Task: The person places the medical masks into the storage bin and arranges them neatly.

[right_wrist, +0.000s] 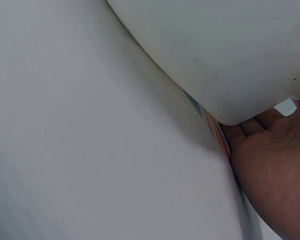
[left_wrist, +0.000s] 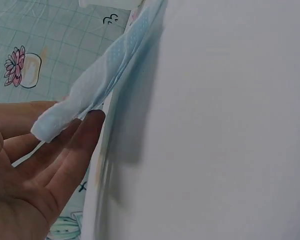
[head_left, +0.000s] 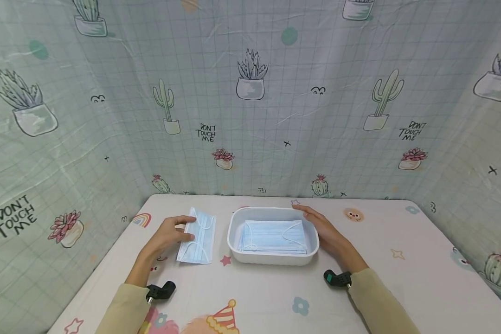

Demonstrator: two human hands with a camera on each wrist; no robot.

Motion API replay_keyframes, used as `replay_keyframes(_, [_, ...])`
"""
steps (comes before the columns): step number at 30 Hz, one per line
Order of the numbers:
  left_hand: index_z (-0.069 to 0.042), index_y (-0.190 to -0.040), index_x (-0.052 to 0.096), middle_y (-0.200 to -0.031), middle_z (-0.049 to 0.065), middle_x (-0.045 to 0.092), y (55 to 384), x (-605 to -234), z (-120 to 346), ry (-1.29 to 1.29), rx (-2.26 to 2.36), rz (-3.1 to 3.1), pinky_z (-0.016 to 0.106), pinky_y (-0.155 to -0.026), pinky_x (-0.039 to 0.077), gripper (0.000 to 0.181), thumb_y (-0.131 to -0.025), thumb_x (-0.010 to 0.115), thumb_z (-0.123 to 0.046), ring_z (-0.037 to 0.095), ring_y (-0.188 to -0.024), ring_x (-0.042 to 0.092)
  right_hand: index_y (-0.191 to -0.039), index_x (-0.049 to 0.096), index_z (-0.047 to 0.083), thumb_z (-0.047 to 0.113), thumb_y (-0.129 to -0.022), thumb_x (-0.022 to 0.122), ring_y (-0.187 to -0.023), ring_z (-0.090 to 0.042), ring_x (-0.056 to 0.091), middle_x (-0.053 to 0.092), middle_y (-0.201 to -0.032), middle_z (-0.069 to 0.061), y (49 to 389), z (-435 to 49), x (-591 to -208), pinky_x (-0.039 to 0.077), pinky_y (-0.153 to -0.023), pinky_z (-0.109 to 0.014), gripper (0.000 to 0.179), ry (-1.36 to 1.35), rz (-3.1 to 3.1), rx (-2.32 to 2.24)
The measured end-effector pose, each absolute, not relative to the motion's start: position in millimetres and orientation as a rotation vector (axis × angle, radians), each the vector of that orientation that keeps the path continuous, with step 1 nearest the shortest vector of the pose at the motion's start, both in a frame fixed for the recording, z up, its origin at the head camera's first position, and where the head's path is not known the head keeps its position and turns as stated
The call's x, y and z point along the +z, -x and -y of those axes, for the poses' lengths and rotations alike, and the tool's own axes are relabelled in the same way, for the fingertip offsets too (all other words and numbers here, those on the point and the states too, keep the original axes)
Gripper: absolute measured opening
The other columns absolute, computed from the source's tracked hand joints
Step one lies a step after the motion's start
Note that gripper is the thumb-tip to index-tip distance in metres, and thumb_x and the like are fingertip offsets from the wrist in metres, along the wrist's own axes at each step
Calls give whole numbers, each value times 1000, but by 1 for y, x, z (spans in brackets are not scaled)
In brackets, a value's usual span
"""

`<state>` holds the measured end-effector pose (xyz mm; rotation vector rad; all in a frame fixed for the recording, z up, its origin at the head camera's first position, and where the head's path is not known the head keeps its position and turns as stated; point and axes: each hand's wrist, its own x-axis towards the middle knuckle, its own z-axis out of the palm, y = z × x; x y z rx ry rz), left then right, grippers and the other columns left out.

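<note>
In the head view my left hand (head_left: 169, 235) pinches a light blue disposable face mask (head_left: 203, 237) by its left edge, to the left of the white plastic tub (head_left: 271, 260). The left wrist view has this mask (left_wrist: 97, 77) edge-on, raised at a slant above the table, its near end between thumb and fingers (left_wrist: 72, 165). Inside the tub lies a stack of similar masks (head_left: 271, 234), ear loops showing on top. My right hand (head_left: 323, 229) rests along the tub's right side, fingers stretched toward its far corner; the right wrist view shows the palm (right_wrist: 270, 165) beside the tub wall (right_wrist: 220, 55).
The white table (head_left: 267, 301) carries printed stars, flowers and a rainbow. A curtain (head_left: 250, 120) with cactus drawings hangs behind it and along both sides. Dark wrist cameras sit on both wrists, just ahead of the beige sleeves (head_left: 380, 301).
</note>
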<state>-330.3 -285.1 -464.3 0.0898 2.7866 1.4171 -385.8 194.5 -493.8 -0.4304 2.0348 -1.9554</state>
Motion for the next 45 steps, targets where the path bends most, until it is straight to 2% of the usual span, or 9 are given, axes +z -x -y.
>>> replay_keyframes(4, [-2, -141, 61, -156, 26, 47, 331, -467, 285, -92, 1402, -2787, 34, -87, 57, 63, -81, 81, -1, 37, -122, 63, -159, 40, 21, 23, -113, 30, -163, -28, 4, 12, -176, 3, 386, -194, -494, 12, -129, -55, 47, 446, -2034, -1962])
replay_keyframes(12, [-5, -141, 62, -156, 24, 48, 334, -469, 286, -87, 1368, -2817, 39, -90, 57, 61, -82, 76, 2, 36, -125, 59, -160, 38, 18, 23, -113, 30, -163, -29, 5, 10, -176, 0, 386, -194, -495, 12, -129, -55, 48, 459, -2037, -1960])
replay_keyframes(16, [-6, -142, 61, -157, 24, 46, 334, -468, 285, -63, 1382, -2804, 34, -82, 56, 61, -83, 75, 2, 34, -121, 59, -160, 38, 18, 24, -113, 31, -163, -30, 4, 9, -176, 0, 387, -195, -494, 12, -129, -57, 48, 465, -2054, -1946])
replay_keyframes(19, [-7, -143, 60, -158, 24, 45, 334, -467, 284, -51, 1411, -2795, 33, -82, 56, 62, -84, 75, 2, 33, -118, 61, -160, 38, 18, 24, -113, 31, -163, -29, 5, 10, -176, 1, 387, -195, -494, 13, -129, -57, 48, 453, -2059, -1944])
replay_keyframes(26, [-8, -147, 56, -161, 23, 39, 333, -464, 285, -79, 1549, -2727, 30, -82, 58, 64, -87, 73, 4, 28, -109, 66, -160, 38, 19, 25, -113, 31, -161, -31, 19, 14, -175, 6, 385, -193, -493, 22, -128, -56, 48, 417, -2056, -1946])
replay_keyframes(32, [-6, -147, 55, -160, 24, 40, 333, -459, 283, -120, 1617, -2700, 29, -75, 58, 64, -86, 72, 4, 24, -101, 68, -158, 42, 22, 24, -113, 31, -161, -30, 19, 14, -175, 5, 386, -193, -494, 21, -128, -56, 46, 424, -2041, -1963])
replay_keyframes(45, [-10, -152, 50, -161, 20, 40, 329, -444, 274, -107, 1706, -2663, 31, -80, 59, 67, -90, 71, 1, 27, -110, 66, -159, 41, 21, 25, -113, 31, -161, -31, 20, 14, -175, 6, 385, -193, -493, 22, -127, -56, 47, 420, -2039, -1953])
